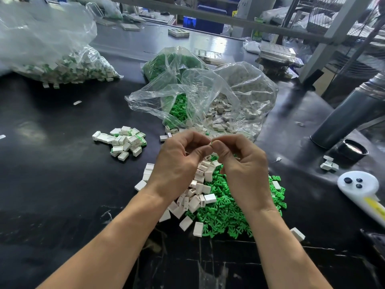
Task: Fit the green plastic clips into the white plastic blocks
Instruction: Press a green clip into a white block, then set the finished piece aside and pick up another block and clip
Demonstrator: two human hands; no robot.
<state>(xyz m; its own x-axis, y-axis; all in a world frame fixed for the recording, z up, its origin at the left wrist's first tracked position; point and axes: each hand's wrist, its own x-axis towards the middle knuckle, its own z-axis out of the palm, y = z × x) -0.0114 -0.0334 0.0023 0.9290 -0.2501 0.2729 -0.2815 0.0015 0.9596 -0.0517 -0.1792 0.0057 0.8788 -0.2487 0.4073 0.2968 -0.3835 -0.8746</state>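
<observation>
My left hand [179, 163] and my right hand [241, 163] meet fingertip to fingertip above the black table [52, 184]. Their fingers curl round a small piece [210, 142] pinched between them; it is almost hidden, so I cannot tell whether it is a block, a clip or both. Below my hands lies a heap of loose white blocks [195, 197] beside a heap of green clips [227, 215]. A small pile of blocks with green clips fitted [125, 140] sits to the left.
Open clear bags hold green clips [177, 109] and white blocks [229, 113] just beyond my hands. A large bag of fitted blocks [68, 67] lies far left. A grey cylinder [350, 113], a black cap [352, 149] and a white handheld device [360, 186] stand right.
</observation>
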